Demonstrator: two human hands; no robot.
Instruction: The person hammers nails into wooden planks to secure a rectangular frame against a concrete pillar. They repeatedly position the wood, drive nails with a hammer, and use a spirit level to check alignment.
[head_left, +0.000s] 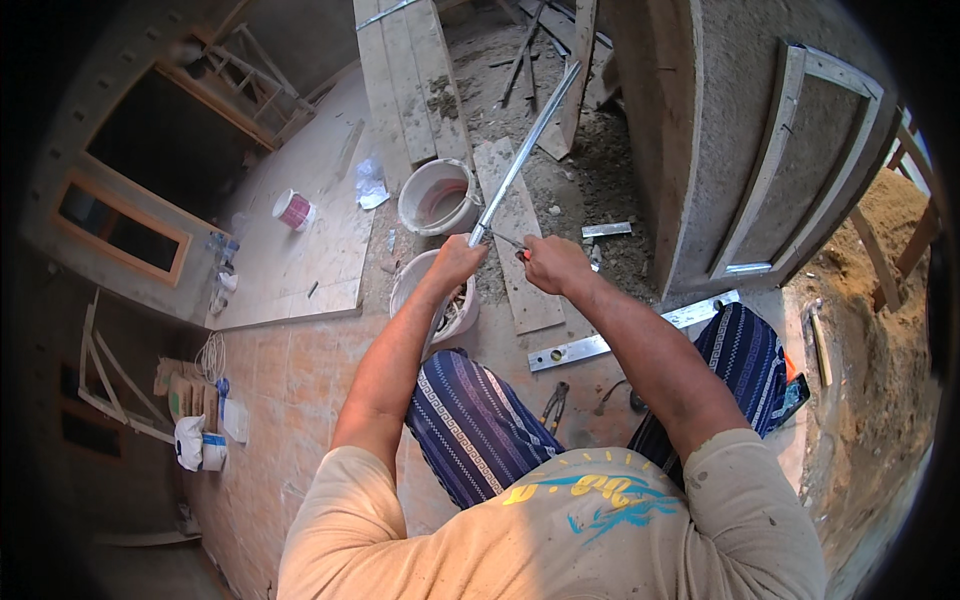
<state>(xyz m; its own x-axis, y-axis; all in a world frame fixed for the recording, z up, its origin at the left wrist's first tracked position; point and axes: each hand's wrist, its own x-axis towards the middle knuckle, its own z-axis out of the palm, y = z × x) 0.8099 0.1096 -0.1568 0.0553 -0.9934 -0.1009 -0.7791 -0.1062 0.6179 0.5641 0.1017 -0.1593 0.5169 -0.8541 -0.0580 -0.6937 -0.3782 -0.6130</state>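
Note:
A long, narrow silvery metal profile point(532, 140) slants from between my legs up and away to the right. My left hand point(458, 264) is closed around its lower part. In my right hand point(556, 266) is a thin-shafted tool that looks like a screwdriver point(508, 238), with a bit of red at its handle. The shaft's tip meets the profile just above my left hand. Behind my left forearm stands a pale bucket point(462, 318) with things in it that I cannot make out. Another pale bucket point(408, 205) is just beyond it.
A spirit level point(642, 334) lies across the floor by my knees, with pliers point(553, 405) nearer me. A hammer point(822, 345) rests at the right. Planks point(515, 285) lie ahead on rubble. A rough wall point(740, 150) rises to the right; a pink-and-white bucket point(293, 210) stands left.

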